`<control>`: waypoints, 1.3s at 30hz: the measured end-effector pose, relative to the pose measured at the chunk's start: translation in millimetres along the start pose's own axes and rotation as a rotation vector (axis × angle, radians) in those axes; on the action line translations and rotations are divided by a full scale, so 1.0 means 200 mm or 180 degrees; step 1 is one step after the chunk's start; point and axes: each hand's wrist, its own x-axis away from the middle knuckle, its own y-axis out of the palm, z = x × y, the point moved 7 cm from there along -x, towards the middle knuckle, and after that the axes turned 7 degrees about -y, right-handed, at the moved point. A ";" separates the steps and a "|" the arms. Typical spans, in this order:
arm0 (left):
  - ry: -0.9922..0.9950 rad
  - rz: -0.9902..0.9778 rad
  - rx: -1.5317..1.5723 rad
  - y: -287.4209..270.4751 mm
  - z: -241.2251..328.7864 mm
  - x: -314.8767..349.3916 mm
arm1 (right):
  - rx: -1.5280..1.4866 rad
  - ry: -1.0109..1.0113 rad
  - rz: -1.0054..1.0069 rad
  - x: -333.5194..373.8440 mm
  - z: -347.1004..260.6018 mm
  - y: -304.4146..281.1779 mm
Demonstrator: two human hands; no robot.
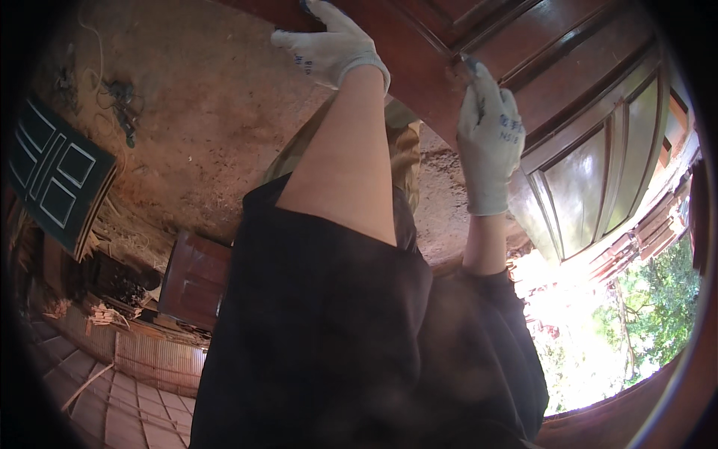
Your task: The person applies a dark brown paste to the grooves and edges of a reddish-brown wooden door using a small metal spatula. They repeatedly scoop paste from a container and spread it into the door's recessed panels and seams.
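Observation:
Both hands wear pale work gloves with dark fingertips and blue marks on the back. My left hand is at the top of the head view, by the edge of a reddish-brown wooden door. Its thumb stands apart from the fingers, and nothing shows in it. Over the same door, near a corner of its raised moulding, is my right hand. One finger stretches along the wood while the others curl in. Something dark shows between the curled fingers, too small to name.
Another panelled door, shiny with glare, lies to the right. A dark green door panel leans at the far left, and a brown panel stands lower left. A corded tool lies on the dusty floor.

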 end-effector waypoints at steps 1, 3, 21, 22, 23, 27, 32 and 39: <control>-0.0026 0.0007 0.0009 0.00 0.00 0.00 | -0.0072 -0.0032 0.0114 -0.04 -0.01 -0.04; -0.0082 0.0039 0.0051 0.00 -0.01 0.00 | 0.0158 -0.0040 -0.0145 -0.11 -0.04 -0.08; 0.0591 0.0949 0.0322 0.01 -0.03 -0.06 | 0.0520 -0.0711 -0.0625 -0.27 -0.05 -0.16; 0.0634 0.0992 0.0343 0.02 -0.04 -0.07 | 0.0332 -0.0613 -0.0507 -0.24 -0.03 -0.14; 0.0657 0.0997 0.0329 0.03 -0.04 -0.07 | 0.0213 -0.0558 -0.0341 -0.20 -0.01 -0.12; 0.0763 0.1120 0.0292 0.04 -0.04 -0.07 | -0.0261 -0.0318 0.0109 -0.03 0.06 0.00; 0.0333 0.0443 0.0397 0.03 -0.03 -0.06 | -0.0136 -0.0241 0.0465 0.07 0.07 0.17; -0.0014 0.0083 0.0055 0.00 -0.01 -0.01 | 0.0089 -0.0273 0.0564 0.14 0.09 0.25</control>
